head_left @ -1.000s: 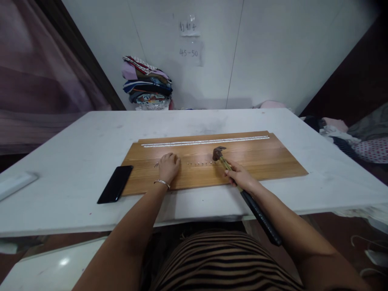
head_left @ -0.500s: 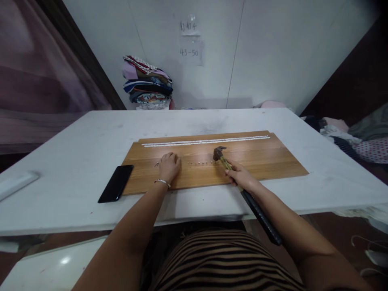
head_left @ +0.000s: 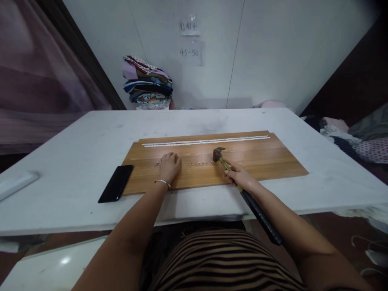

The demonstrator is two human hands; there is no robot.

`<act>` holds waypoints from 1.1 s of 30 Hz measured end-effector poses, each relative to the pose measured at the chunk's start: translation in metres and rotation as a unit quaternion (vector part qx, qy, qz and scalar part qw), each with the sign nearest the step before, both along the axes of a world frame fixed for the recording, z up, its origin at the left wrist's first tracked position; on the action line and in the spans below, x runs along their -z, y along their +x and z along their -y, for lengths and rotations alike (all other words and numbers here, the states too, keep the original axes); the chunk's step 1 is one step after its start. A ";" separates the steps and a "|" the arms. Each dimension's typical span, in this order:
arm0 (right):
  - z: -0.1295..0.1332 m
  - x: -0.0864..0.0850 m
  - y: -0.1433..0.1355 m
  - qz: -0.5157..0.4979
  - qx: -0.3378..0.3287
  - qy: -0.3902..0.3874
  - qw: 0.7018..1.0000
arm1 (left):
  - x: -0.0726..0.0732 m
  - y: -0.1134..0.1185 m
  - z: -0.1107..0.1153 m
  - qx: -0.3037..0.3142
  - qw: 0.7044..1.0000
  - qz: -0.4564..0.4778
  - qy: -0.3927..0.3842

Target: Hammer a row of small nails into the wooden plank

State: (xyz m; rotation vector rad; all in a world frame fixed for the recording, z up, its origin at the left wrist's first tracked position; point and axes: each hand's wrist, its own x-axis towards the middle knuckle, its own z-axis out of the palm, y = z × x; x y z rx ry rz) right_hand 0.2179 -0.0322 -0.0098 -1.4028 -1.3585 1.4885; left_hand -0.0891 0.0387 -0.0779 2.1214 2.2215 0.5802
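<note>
My right hand (head_left: 241, 176) is wrapped round the neck of a claw hammer (head_left: 257, 212), whose black grip runs back under my forearm. The hammer's head is low over the wooden board (head_left: 266, 161), at the right end of a row of small nails (head_left: 199, 163) standing in the wood. Whether the head touches a nail I cannot tell. On the board's left part lies my left hand (head_left: 169, 165), palm down with its fingers laid out and holding nothing visible. A few loose nails (head_left: 157, 164) lie beside it, partly covered by the hand.
Two white measuring strips (head_left: 206, 141) run along the board's far side. A black phone (head_left: 116, 184) lies against its left edge on the white table (head_left: 66, 161). Folded clothes (head_left: 148, 83) are stacked behind the table, by the wall.
The hammer's head has shifted very slightly left and down, with my right hand round it. My left hand stays where it was on the board.
</note>
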 end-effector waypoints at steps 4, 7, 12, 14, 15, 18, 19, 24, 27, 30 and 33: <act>0.000 0.000 0.002 -0.006 -0.004 0.006 1.000 | 0.002 -0.001 -0.001 0.002 1.000 -0.003 -0.003; 0.000 0.001 0.002 -0.005 -0.005 0.011 1.000 | 0.003 -0.002 -0.002 0.005 1.000 -0.004 -0.008; 0.001 0.001 0.000 0.005 -0.002 0.000 1.000 | 0.002 -0.003 -0.002 0.005 1.000 -0.003 -0.008; 0.002 0.001 -0.001 0.005 0.001 0.002 1.000 | 0.000 -0.002 -0.002 0.007 1.000 -0.002 -0.009; 0.002 0.001 -0.001 0.004 0.002 0.004 1.000 | 0.000 -0.002 -0.001 0.008 1.000 -0.002 -0.009; 0.002 -0.001 0.000 -0.001 0.002 0.009 1.000 | -0.001 -0.001 -0.001 0.006 1.000 0.000 -0.007; 0.002 -0.002 0.000 -0.002 0.001 0.009 1.000 | 0.000 -0.001 -0.001 0.006 1.000 0.000 -0.006; 0.002 -0.003 0.000 -0.009 0.002 0.000 1.000 | 0.004 -0.002 -0.002 0.003 1.000 0.007 -0.003; 0.002 -0.003 -0.001 -0.003 0.003 -0.007 1.000 | 0.004 -0.003 -0.002 0.003 1.000 0.007 -0.003; 0.002 -0.002 -0.001 0.003 0.007 -0.011 1.000 | 0.003 -0.002 -0.002 0.004 1.000 0.003 -0.003; 0.001 -0.002 -0.001 0.000 0.011 -0.010 1.000 | 0.001 -0.002 -0.001 0.007 1.000 0.004 -0.001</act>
